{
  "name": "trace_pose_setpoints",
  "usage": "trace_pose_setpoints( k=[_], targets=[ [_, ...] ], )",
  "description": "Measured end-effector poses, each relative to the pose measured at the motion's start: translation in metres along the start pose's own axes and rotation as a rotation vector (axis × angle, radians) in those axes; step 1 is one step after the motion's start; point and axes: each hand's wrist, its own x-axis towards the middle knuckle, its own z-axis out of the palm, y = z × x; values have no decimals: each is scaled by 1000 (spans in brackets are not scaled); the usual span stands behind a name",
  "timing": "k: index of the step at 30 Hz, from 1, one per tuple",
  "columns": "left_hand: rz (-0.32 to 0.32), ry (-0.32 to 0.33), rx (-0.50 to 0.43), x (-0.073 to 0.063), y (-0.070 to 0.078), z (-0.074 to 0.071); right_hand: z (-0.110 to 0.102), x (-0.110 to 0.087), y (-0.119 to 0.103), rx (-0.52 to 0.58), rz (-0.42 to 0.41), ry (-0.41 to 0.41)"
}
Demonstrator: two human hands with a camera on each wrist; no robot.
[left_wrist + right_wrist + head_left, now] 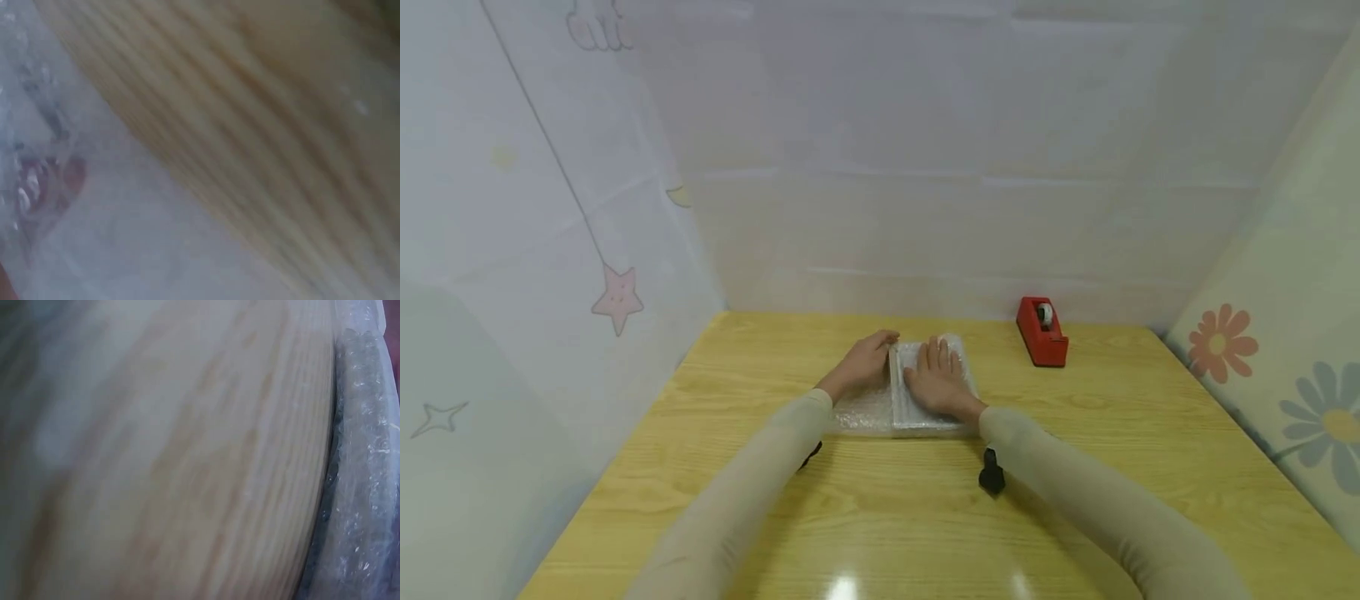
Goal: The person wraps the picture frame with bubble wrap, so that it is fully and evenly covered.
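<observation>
In the head view, a flat rectangular piece with a pale frame (893,392), partly covered by clear bubble wrap (868,415), lies on the wooden table (880,517). My right hand (940,383) rests on top of it with straight, slightly spread fingers. Along its left edge is my left hand (868,358), the fingertips near the far left corner; what its fingers do there is hidden. Bubble wrap extends leftward below that hand. A strip of bubble wrap (362,469) runs down the right side of the right wrist view, and blurred wrap (37,119) shows in the left wrist view.
A red tape dispenser (1042,333) with a white roll stands at the back right of the table. Black wrist devices (992,473) hang below my sleeves. Printed cloth walls (925,208) enclose the table at the back and both sides.
</observation>
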Motion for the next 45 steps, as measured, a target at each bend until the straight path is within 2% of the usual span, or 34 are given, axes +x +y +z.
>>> trace_pose_setpoints(
  k=[5,9,13,19,21,25,30,35,40,45],
  targets=[
    [71,-13,24,1,0,-2,2,0,-3,-48,-9,-1],
    [92,-3,51,0,-1,0,9,3,-3,-82,-10,-32],
    [62,-10,71,-3,-4,0,13,3,-5,-85,-30,-36],
    [-76,-10,-52,-2,-11,-3,16,5,-3,-68,-60,-33],
    [-94,-13,-70,-1,-13,-4,13,3,-5,-63,-69,-41],
    [-86,-16,-46,1,-8,-4,3,-5,-8,-64,-89,-79],
    [-88,-5,-37,1,1,-2,-10,-9,-1,-82,-150,-157],
    [-84,21,-32,4,2,1,-17,-15,7,-117,-234,-170],
    [-77,-6,-19,4,5,2,-19,-25,14,-156,-249,-168],
    [-77,-2,57,3,9,-1,-18,-27,16,-199,-190,-74]
  ],
)
